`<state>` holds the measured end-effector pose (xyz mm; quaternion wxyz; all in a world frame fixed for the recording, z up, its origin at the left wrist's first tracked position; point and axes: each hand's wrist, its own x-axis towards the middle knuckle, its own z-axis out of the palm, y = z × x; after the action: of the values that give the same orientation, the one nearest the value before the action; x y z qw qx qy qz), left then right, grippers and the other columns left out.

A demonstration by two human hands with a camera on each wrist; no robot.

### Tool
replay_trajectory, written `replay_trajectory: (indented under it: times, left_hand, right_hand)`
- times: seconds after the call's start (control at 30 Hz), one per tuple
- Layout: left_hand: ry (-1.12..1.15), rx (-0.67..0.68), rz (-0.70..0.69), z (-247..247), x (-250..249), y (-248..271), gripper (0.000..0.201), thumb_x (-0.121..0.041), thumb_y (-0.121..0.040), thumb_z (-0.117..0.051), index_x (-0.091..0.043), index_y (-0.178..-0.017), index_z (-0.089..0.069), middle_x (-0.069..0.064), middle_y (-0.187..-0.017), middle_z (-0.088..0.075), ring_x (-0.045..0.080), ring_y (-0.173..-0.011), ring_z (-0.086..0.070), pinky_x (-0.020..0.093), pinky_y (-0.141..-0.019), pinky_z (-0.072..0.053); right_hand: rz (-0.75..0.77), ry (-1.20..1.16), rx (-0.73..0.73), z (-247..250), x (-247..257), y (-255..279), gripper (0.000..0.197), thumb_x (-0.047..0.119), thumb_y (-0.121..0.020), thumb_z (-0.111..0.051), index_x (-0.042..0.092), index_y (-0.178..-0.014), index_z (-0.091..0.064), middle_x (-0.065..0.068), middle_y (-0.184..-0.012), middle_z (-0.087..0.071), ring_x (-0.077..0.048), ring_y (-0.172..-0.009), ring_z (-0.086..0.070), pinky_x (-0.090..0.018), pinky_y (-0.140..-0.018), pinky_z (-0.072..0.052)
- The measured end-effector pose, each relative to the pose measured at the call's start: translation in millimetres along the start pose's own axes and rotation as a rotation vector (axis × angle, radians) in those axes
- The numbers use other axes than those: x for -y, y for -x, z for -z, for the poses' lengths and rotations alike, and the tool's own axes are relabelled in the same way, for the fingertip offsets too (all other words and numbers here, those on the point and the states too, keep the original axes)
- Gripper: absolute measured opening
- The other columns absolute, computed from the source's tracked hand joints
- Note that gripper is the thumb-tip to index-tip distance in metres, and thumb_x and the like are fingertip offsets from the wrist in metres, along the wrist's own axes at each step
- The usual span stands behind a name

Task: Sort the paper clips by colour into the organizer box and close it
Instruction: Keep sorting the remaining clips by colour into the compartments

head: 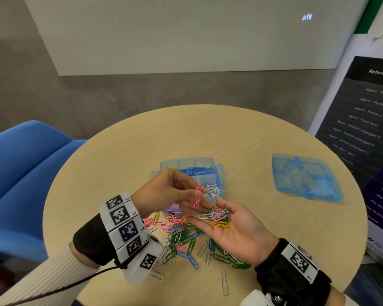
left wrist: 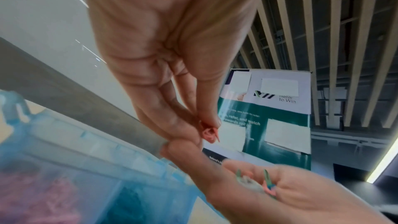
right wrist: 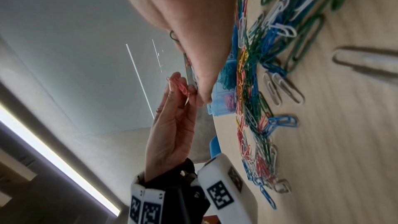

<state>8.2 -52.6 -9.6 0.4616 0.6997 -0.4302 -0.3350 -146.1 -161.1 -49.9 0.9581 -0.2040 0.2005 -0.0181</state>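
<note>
My left hand (head: 194, 195) pinches a few pink paper clips (head: 197, 196) between thumb and fingers, just above the fingers of my right hand (head: 208, 209). The pinch shows close up in the left wrist view, pink clips (left wrist: 210, 134). My right hand lies palm up and flat, carrying a small mix of green, white, pink and yellow clips (head: 219, 217). Behind both hands stands the open blue organizer box (head: 220, 173), with blue clips (head: 197, 171), white clips (head: 212, 189) and purple clips (head: 173, 209) in separate compartments. A mixed pile of clips (head: 186, 241) lies on the table under my hands.
The box's blue lid (head: 305, 177) lies apart at the right on the round wooden table (head: 230, 133). A single white clip (head: 224, 282) sits near the front edge. A blue chair (head: 20, 173) stands at the left, a banner (head: 367, 129) at the right.
</note>
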Motion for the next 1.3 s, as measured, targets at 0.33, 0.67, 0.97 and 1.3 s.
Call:
replay_trajectory:
  times: [0.33,0.67,0.97,1.3]
  left_hand:
    - [-0.266,-0.248,0.042,47,4,-7,0.012,-0.019,-0.085,-0.072,-0.014,-0.094,-0.076,0.006,-0.080,-0.076,0.015,-0.074,-0.070,0.024,-0.071,-0.059]
    - [-0.524,-0.040,-0.180,-14,-12,4,0.023,-0.036,-0.087,-0.068,-0.027,-0.109,-0.071,-0.019,-0.098,-0.063,-0.001,-0.091,-0.060,0.013,-0.072,-0.047]
    - [-0.576,-0.032,-0.208,-27,-10,-1,0.017,-0.036,-0.081,-0.075,-0.030,-0.096,-0.073,-0.013,-0.093,-0.063,0.003,-0.083,-0.060,0.029,-0.077,-0.050]
    - [0.025,-0.068,-0.121,-20,-27,-1,0.008,-0.017,-0.087,-0.071,-0.011,-0.091,-0.073,0.013,-0.092,-0.072,0.024,-0.082,-0.072,0.033,-0.071,-0.058]
  right_hand:
    - [0.029,0.010,-0.009,-5,8,4,0.050,0.023,-0.104,-0.027,-0.013,-0.130,-0.050,-0.030,-0.128,-0.059,-0.040,-0.118,-0.058,-0.054,-0.092,-0.046]
    - [0.022,0.009,0.038,-7,-1,2,0.049,0.028,-0.102,-0.037,-0.009,-0.122,-0.062,-0.025,-0.118,-0.065,-0.036,-0.124,-0.055,-0.054,-0.104,-0.040]
    - [0.063,0.009,0.033,-15,1,7,0.043,0.030,-0.101,-0.043,-0.004,-0.121,-0.060,-0.020,-0.119,-0.059,-0.032,-0.110,-0.062,-0.056,-0.099,-0.046]
    - [0.023,-0.002,0.017,-12,3,7,0.071,0.050,-0.099,-0.039,-0.013,-0.128,-0.054,-0.031,-0.130,-0.056,-0.039,-0.123,-0.056,-0.049,-0.107,-0.041]
